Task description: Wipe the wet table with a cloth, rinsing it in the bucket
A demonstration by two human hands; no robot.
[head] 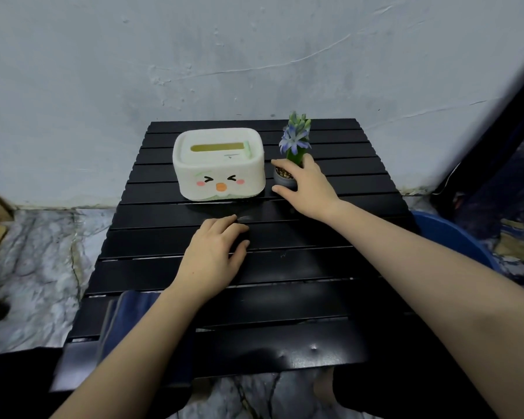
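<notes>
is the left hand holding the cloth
No, the left hand rests flat on the table; the cloth lies by the near edge.

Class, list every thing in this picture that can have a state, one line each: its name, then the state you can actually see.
table: black slats, wet sheen near front edge
cloth: dark blue, lying on table's near left, unheld
tissue box: upright, slot shows no tissue
flower pot: upright, gripped by right hand
right hand: fingers curled round pot
left hand: resting on table, holding nothing
bucket: blue, on floor right of table, contents hidden
</notes>
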